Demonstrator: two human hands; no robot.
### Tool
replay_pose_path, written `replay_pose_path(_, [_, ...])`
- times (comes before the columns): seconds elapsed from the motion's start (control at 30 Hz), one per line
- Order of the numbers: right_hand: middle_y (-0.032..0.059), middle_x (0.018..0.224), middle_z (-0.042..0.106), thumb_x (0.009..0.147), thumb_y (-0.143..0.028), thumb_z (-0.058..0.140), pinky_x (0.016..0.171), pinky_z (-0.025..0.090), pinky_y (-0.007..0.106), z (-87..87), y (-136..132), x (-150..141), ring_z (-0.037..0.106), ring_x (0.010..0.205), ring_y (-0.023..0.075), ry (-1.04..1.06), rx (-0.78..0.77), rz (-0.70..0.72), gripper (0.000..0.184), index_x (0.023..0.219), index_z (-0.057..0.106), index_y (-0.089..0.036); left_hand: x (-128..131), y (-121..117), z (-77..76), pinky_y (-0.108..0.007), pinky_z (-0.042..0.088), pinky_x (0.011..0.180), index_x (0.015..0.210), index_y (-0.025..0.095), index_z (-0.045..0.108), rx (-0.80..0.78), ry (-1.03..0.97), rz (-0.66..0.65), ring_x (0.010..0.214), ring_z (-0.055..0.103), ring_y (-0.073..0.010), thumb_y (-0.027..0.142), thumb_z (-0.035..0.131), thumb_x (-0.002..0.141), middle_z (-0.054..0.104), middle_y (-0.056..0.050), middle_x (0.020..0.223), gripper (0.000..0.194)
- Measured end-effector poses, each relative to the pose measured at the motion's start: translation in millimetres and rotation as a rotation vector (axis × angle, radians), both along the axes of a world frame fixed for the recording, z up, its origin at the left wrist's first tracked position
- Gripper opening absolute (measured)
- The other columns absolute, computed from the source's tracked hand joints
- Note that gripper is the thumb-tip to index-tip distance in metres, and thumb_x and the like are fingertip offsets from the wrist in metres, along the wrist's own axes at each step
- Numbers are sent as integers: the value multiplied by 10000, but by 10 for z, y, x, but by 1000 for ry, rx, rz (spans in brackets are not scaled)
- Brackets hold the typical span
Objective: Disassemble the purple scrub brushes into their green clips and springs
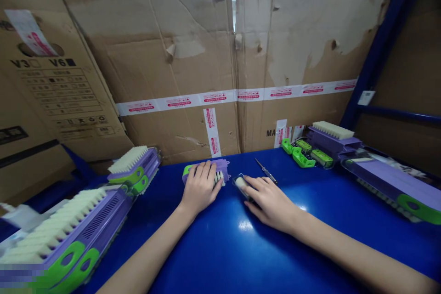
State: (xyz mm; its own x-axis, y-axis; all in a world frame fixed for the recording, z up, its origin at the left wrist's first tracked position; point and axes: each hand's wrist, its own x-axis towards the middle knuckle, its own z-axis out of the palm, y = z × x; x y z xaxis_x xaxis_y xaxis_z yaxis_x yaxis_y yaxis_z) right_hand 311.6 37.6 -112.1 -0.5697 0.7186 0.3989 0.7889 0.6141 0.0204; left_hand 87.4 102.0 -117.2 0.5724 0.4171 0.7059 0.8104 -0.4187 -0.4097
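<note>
My left hand [200, 186] lies over a purple plastic housing [222, 165] with a green end, fingers curled round it. White bristles with dark gaps show beside the thumb. Under the fingers of my right hand [267, 198] is a clear plastic cover [237, 179] with a whitish roller-like part in it; the hand hides much of it. Both pieces rest on the blue table, a small gap apart. A slim screwdriver [266, 171] lies just beyond my right hand, its tip pointing away to the left.
Stacked purple brush heads with cream bristles [82, 209] line the left side. At the right are another brush stack [332, 140], a long purple brush head [396, 183] and green clip pieces [303, 157]. Cardboard sheets [179, 69] wall off the back of the blue table [220, 257].
</note>
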Motion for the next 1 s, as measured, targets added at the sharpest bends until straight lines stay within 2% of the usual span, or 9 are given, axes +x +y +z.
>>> replay_pose_path(0.1, [149,1316,527,891,-216,411,891,440,424,-15,-221,120,538,1117,256,-4,33,16,379,1249,516,-150,2,6,-10,-452,402,878,1138,28,608,-21,-16,-2,1010,577,-331,354,469,890,617,-216,1147,432])
replay_pose_path(0.2, [131,1289,555,862,-205,443,880,439,419,-79,-333,388,549,1089,252,3,103,-49,388,1239,532,-171,5,16,-25,-457,397,883,1149,30,603,-34,-26,-2,1021,574,-337,358,470,889,613,-222,1152,439])
replay_pose_path(0.43, [137,1179,618,864,-246,429,782,461,375,-274,-272,1331,556,1064,266,-68,303,-351,362,1174,585,-144,14,32,-30,-456,396,886,1148,37,606,-28,-25,10,1013,574,-332,362,464,890,614,-215,1153,439])
replay_pose_path(0.53, [134,1102,649,878,-287,412,727,454,368,-309,-279,1588,577,1006,267,-128,342,-442,351,1121,610,-131,19,33,-31,-452,398,883,1147,30,605,-24,-20,17,1010,572,-332,362,465,890,614,-213,1153,442])
replay_pose_path(0.77, [124,1025,676,892,-239,378,718,378,389,-216,-368,1695,563,998,265,-258,395,-650,309,995,657,-156,20,26,-20,-443,398,881,1145,31,606,-21,-16,23,1003,568,-326,363,464,891,618,-205,1148,441])
replay_pose_path(1.0, [93,897,690,891,-207,400,605,251,339,-101,-321,1781,549,885,260,-395,250,-852,268,781,642,-179,24,11,-1,-436,404,858,1134,30,610,-14,-5,22,988,570,-323,359,466,888,620,-202,1142,435])
